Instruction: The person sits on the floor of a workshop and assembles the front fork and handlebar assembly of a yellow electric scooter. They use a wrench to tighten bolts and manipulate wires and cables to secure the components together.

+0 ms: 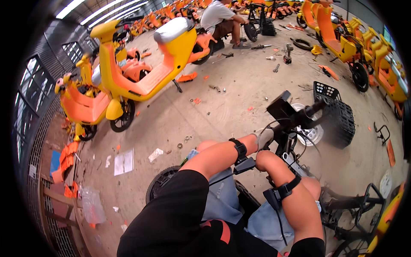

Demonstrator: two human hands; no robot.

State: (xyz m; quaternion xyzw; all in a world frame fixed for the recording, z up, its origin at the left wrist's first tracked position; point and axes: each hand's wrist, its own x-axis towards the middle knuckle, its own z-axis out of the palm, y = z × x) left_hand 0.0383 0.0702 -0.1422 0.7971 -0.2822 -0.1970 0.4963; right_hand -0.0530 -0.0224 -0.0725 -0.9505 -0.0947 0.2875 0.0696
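Note:
In front of my knees stands a stripped black bike frame with a handlebar [302, 115], a dark box [280, 106] mounted on it and loose cables hanging down. My left hand [264, 138], which looks to be in a pale grey glove, reaches to the steering column just below the handlebar; its fingers are hidden. My right arm bends inward beside the column, and the right wrist [269, 162] shows close to a silver metal-looking part [292, 162]; its fingers do not show. Straps with small dark boxes circle both forearms. A black wheel [162, 182] lies by my left leg.
A black plastic basket [340, 122] and a white disc [314, 136] lie beyond the handlebar. Yellow-orange scooters [145, 77] stand far left, others at right. Someone in a light shirt [217, 18] sits ahead. Tools, orange scraps and papers [124, 162] litter the floor.

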